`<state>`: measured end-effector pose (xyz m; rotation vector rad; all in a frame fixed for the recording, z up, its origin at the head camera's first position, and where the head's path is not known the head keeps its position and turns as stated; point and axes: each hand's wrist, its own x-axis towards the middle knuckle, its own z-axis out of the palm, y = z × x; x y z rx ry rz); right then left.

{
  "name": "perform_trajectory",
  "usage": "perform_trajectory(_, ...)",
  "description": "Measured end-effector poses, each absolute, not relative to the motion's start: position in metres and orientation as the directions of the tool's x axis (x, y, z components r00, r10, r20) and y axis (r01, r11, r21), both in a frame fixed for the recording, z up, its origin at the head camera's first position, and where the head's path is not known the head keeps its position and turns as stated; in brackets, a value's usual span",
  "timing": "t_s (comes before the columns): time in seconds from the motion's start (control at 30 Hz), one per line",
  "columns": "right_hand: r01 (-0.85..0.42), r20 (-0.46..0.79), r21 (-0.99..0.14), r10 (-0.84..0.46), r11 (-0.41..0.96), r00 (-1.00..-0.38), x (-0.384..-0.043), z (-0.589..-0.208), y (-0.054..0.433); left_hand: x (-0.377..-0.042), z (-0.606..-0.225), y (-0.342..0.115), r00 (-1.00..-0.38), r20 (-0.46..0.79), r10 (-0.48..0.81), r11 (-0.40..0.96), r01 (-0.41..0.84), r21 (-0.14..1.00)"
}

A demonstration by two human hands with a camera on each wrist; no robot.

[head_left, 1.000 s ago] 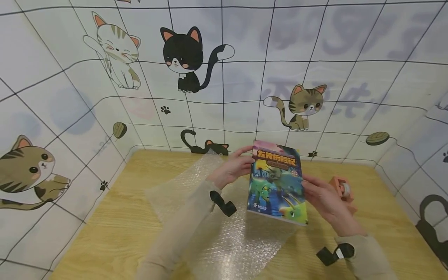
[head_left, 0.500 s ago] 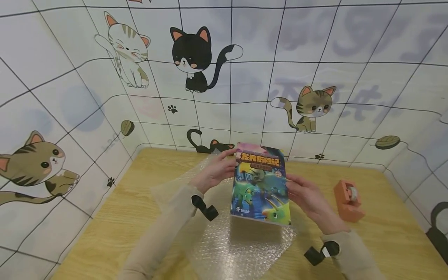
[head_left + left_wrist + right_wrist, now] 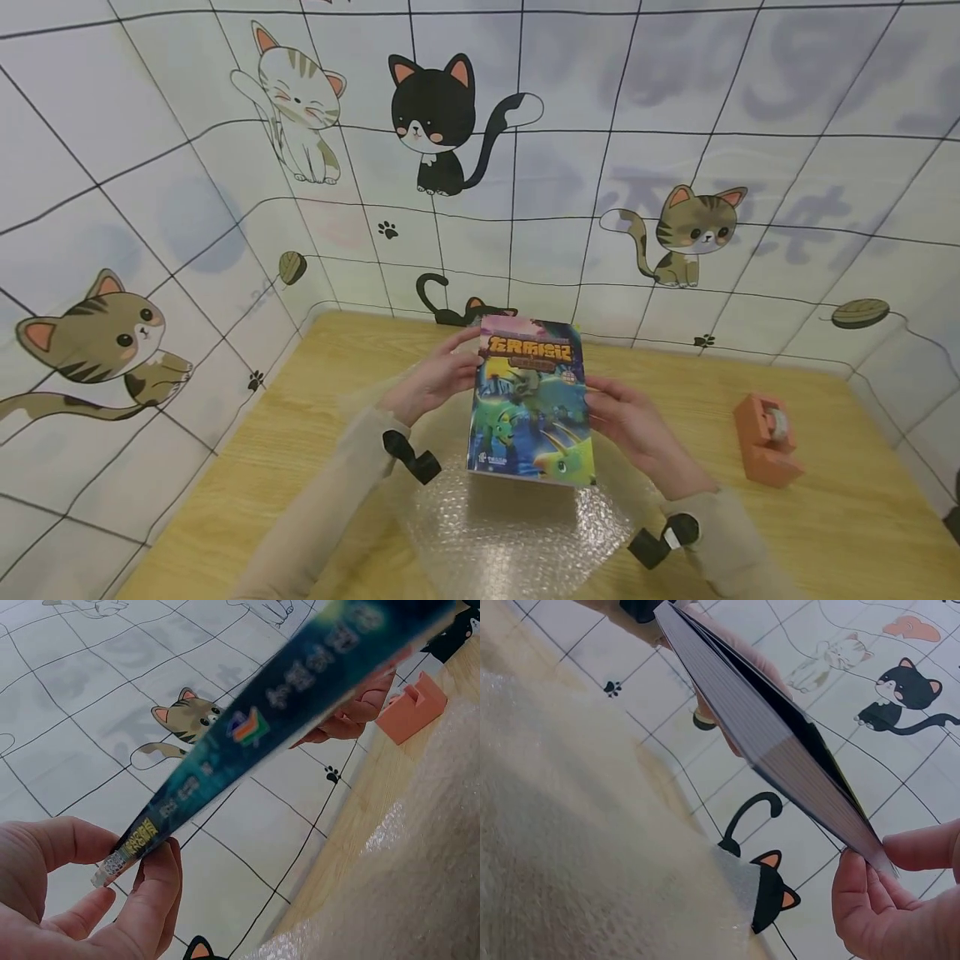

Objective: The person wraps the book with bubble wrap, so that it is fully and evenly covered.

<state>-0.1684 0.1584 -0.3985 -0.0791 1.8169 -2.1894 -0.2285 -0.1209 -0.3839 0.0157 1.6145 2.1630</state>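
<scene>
A paperback book (image 3: 531, 408) with a colourful dinosaur cover is held up, tilted, above a sheet of bubble wrap (image 3: 510, 533). My left hand (image 3: 438, 379) pinches its left side near the upper corner. In the left wrist view the book's dark blue spine (image 3: 247, 735) runs between thumb and fingers of that hand. On the opposite side my right hand (image 3: 637, 429) grips the book's right edge. The right wrist view shows the page edges (image 3: 757, 735) and the thumb of the right hand (image 3: 907, 900) on the cover side, fingers behind.
An orange tape dispenser (image 3: 767, 442) stands on the wooden table (image 3: 277, 425) to the right. Behind and beside the table hangs a white gridded cloth (image 3: 555, 167) with printed cats.
The book and both hands have shifted left in the head view. The background and tape dispenser have slid right as the head turned. Both hands keep hold of the book.
</scene>
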Motion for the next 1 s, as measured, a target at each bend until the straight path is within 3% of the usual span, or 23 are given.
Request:
perform_trajectory(0.6,0.236,-0.174,-0.960,-0.346,-0.148,-0.922,-0.174,-0.420,0.126,-0.214,-0.407,-0.158,-0.911,-0.294,0.288,-0.229,-0.364,0.903)
perform_trajectory(1.0,0.279,-0.244,-0.956,-0.289,-0.086,-0.925,-0.174,-0.442,0.108,-0.205,-0.434,-0.174,-0.909,-0.324,0.263,-0.225,-0.384,0.896)
